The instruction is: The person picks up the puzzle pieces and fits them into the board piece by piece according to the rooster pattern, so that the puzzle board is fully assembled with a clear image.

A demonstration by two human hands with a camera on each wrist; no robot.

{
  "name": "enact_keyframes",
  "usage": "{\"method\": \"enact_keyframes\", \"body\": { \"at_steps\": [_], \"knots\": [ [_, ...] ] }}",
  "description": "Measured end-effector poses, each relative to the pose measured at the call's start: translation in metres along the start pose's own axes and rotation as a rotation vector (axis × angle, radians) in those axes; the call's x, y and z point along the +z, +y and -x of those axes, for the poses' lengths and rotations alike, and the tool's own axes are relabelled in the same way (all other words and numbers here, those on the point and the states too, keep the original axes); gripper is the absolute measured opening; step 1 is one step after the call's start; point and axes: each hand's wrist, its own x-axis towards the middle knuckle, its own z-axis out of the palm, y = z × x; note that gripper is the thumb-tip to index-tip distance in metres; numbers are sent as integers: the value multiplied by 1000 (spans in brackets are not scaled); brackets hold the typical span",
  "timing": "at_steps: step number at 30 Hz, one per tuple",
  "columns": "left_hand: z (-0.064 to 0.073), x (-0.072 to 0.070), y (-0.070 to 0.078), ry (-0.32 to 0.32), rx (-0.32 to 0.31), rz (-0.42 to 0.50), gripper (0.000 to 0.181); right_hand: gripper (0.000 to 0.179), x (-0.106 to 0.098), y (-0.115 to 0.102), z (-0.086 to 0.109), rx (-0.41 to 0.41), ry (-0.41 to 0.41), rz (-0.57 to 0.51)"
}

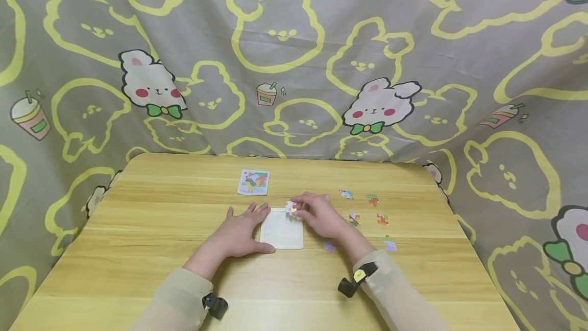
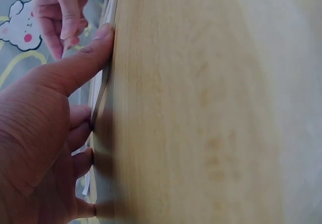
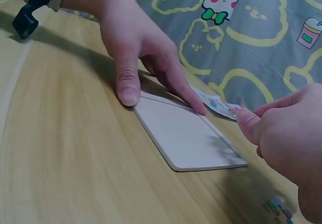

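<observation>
A shallow white square puzzle tray (image 1: 282, 231) lies on the table before me. My left hand (image 1: 241, 231) rests at its left side, thumb on the near corner and index finger by the far corner, the fingers spread and fairly straight. In the right wrist view the same thumb and index finger touch the tray (image 3: 186, 138) along one side. Above the tray's far right corner, my right hand (image 1: 321, 213) pinches a colourful jigsaw piece (image 1: 291, 208) between thumb and fingers. The left wrist view shows the tray only edge-on.
Several loose jigsaw pieces lie to the right, among them a red-and-green one (image 1: 373, 199) and a pale purple one (image 1: 390, 243). A small picture card (image 1: 253, 182) with a colourful bird lies beyond the tray. Behind the wooden table (image 1: 138, 249) hangs a patterned curtain (image 1: 294, 91).
</observation>
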Motion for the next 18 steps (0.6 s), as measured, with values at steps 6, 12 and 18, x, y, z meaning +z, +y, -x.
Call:
{"method": "enact_keyframes", "body": {
  "at_steps": [6,12,18],
  "knots": [
    [-1,1,-1,-6,-10,-2,114,37,7,-5,-4,-6,-15,7],
    [-1,1,-2,2,-4,7,114,36,18,-8,-8,-8,-35,11],
    [-1,2,-2,4,6,15,113,37,30,-8,-13,-21,-45,65]
  ]
}}
